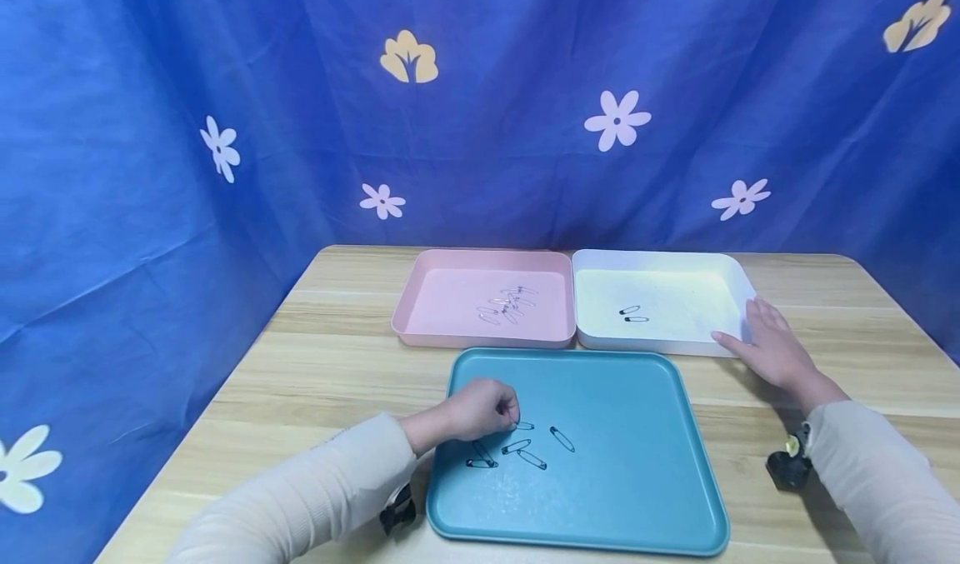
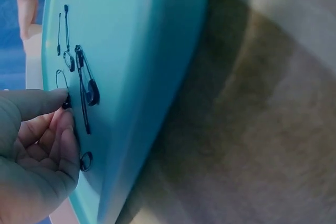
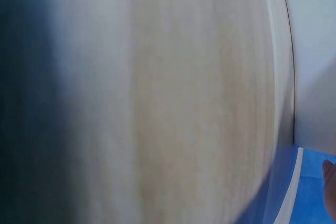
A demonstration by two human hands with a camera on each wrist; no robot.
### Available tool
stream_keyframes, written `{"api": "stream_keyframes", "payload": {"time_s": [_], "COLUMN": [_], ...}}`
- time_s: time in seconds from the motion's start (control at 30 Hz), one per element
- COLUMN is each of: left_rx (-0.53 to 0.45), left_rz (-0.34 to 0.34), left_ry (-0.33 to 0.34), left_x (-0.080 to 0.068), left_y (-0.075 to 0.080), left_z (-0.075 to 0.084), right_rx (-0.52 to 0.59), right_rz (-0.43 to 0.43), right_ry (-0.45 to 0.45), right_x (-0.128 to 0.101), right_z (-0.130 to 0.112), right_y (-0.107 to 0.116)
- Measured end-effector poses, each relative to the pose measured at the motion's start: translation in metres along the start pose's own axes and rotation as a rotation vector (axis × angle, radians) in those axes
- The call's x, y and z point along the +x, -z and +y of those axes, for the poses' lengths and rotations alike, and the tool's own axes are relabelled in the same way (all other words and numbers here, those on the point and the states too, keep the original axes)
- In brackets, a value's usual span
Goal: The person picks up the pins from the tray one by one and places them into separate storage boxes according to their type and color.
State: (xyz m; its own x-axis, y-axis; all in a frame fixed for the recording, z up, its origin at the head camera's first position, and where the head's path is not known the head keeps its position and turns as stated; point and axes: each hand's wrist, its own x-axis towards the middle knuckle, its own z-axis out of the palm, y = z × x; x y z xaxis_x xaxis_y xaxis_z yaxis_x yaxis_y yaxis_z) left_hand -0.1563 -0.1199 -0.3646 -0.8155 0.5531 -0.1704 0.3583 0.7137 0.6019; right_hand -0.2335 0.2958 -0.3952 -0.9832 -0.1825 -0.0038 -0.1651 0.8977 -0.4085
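Note:
A teal tray lies at the front of the table with several black safety pins on its left half. My left hand is curled over them, thumb and forefinger pinching the head of one safety pin. The left wrist view shows this pinch close up, with other pins beside it on the teal tray. My right hand rests open, fingers straight, on the near right corner of the white tray, which holds two black pins.
A pink tray with several silver pins stands left of the white one, behind the teal tray. The wooden table is backed by a blue flowered cloth. The right wrist view is blurred: table and white tray edge.

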Motion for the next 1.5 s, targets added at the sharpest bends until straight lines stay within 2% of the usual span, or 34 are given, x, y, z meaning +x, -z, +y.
{"api": "stream_keyframes", "payload": {"time_s": [0.13, 0.27, 0.47, 0.6, 0.73, 0.93, 1.1, 1.37, 1.5], "left_rx": [-0.013, -0.017, -0.008, -0.036, -0.073, -0.162, -0.202, -0.275, -0.267], "left_rz": [-0.009, -0.005, 0.066, 0.110, 0.150, 0.183, 0.187, 0.241, 0.260], "left_ry": [0.002, 0.031, -0.005, -0.015, -0.029, -0.037, -0.016, 0.012, 0.054], "left_x": [0.003, 0.008, 0.024, 0.044, 0.070, 0.108, 0.130, 0.162, 0.176], "left_y": [0.003, 0.011, 0.028, 0.040, 0.050, 0.058, 0.056, 0.039, 0.030], "left_z": [0.001, 0.004, 0.015, 0.025, 0.037, 0.051, 0.052, 0.048, 0.050], "right_rx": [0.006, 0.003, -0.005, -0.005, -0.005, -0.011, -0.016, -0.014, -0.009], "right_rz": [-0.008, 0.000, -0.001, -0.005, -0.010, -0.017, -0.008, -0.005, 0.001], "right_ry": [-0.005, 0.005, 0.015, 0.011, 0.009, -0.001, 0.003, 0.002, 0.004], "right_x": [0.000, 0.000, 0.002, 0.002, 0.000, -0.002, 0.000, 0.000, 0.001], "right_z": [0.001, 0.001, 0.000, 0.001, 0.002, 0.002, 0.001, 0.000, 0.001], "right_y": [0.001, 0.001, 0.001, 0.000, 0.000, 0.003, 0.004, 0.003, 0.001]}}
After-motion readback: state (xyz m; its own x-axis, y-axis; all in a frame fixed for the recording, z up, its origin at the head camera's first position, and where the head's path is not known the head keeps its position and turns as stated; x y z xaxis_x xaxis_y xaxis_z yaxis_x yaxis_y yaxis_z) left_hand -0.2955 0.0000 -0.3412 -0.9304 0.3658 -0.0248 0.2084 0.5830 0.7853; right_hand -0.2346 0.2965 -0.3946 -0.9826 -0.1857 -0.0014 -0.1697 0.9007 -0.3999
